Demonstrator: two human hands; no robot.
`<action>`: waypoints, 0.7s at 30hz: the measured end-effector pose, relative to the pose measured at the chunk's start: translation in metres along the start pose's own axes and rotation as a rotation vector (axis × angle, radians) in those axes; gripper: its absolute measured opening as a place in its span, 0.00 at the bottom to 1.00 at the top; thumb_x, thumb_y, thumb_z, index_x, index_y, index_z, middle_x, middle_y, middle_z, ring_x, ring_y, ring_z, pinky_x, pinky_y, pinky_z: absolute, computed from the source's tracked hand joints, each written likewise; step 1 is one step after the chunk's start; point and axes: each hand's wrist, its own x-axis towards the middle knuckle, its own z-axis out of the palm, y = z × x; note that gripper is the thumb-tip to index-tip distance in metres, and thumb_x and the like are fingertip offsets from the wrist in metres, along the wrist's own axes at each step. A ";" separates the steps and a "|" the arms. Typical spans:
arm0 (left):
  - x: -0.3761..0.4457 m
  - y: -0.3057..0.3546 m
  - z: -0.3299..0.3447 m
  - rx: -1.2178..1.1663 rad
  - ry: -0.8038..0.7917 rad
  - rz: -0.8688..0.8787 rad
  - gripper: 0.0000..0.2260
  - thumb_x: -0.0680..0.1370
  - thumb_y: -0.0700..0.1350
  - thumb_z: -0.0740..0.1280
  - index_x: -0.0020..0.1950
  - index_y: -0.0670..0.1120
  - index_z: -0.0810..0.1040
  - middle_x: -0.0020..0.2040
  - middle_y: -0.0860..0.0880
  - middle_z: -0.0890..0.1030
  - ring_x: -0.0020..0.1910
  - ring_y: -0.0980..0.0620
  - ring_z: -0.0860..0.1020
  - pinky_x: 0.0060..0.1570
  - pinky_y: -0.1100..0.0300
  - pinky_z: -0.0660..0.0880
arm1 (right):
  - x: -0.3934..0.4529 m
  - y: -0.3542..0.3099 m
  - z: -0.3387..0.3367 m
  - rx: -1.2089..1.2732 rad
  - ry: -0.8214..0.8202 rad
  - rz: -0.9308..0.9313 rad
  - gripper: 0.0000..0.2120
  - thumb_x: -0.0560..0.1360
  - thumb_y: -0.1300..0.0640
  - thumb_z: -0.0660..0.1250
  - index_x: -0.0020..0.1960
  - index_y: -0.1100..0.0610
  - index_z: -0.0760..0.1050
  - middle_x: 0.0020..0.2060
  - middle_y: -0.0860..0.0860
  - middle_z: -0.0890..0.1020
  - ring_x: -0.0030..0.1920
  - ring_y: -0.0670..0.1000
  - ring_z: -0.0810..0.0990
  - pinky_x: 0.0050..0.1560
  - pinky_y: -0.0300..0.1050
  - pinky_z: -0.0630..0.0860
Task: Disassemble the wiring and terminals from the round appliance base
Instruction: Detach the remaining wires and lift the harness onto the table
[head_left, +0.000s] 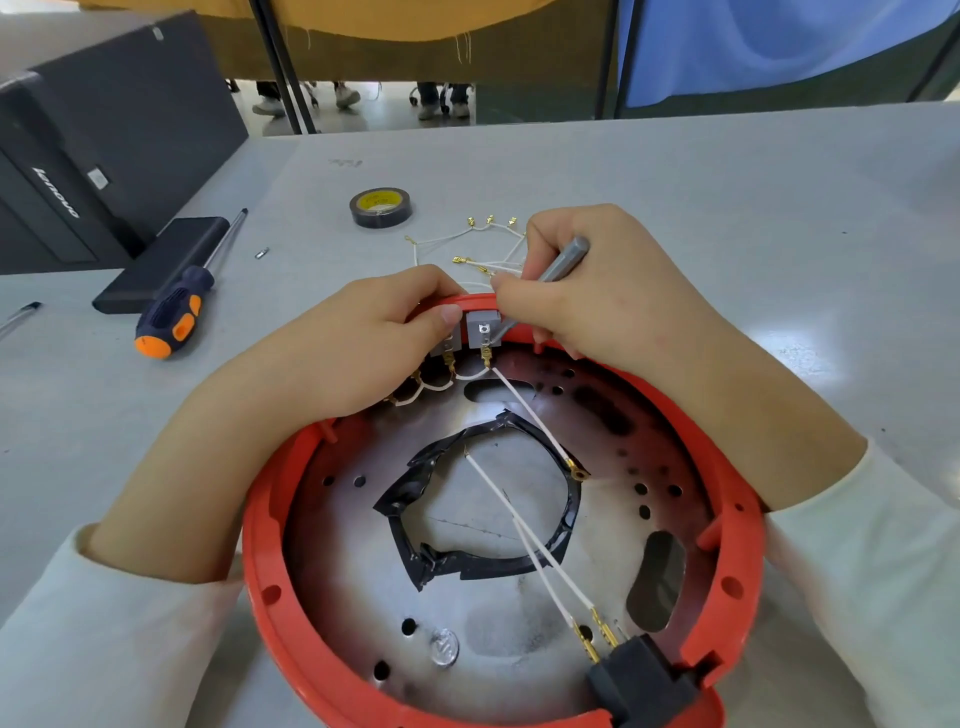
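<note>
Here, left hand (358, 338) fingers pinch the red round base (737, 561) rim; right hand (597, 291) fingers grip a grey tool (563, 260), its tip beside the grey terminal block (483, 328) just below them.

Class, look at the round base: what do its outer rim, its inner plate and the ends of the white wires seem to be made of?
Outer rim: probably moulded plastic, matte red, with moulded tabs and holes.
Inner plate: looks like sheet metal, dull silver with dark scorching and punched holes.
Wire ends: apparently brass or plated metal, shiny gold.
</note>
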 end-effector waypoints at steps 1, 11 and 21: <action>0.000 0.000 0.000 -0.001 -0.003 -0.001 0.08 0.81 0.50 0.57 0.54 0.55 0.76 0.27 0.61 0.75 0.25 0.61 0.70 0.25 0.71 0.66 | 0.000 0.000 0.000 -0.021 0.004 -0.012 0.16 0.70 0.59 0.70 0.29 0.52 0.66 0.19 0.45 0.75 0.17 0.42 0.70 0.21 0.32 0.64; 0.001 0.000 0.001 -0.017 -0.003 -0.004 0.08 0.81 0.50 0.58 0.53 0.54 0.76 0.26 0.61 0.74 0.23 0.61 0.69 0.23 0.71 0.65 | -0.001 0.003 0.001 -0.132 0.072 -0.044 0.17 0.68 0.56 0.70 0.27 0.50 0.65 0.20 0.40 0.72 0.25 0.42 0.73 0.25 0.30 0.64; 0.001 0.000 0.001 0.035 0.006 0.002 0.08 0.81 0.50 0.58 0.54 0.55 0.75 0.28 0.57 0.73 0.25 0.63 0.70 0.26 0.69 0.64 | 0.004 -0.001 0.000 -0.099 0.025 0.014 0.16 0.71 0.56 0.70 0.29 0.52 0.67 0.16 0.45 0.72 0.17 0.44 0.69 0.20 0.32 0.63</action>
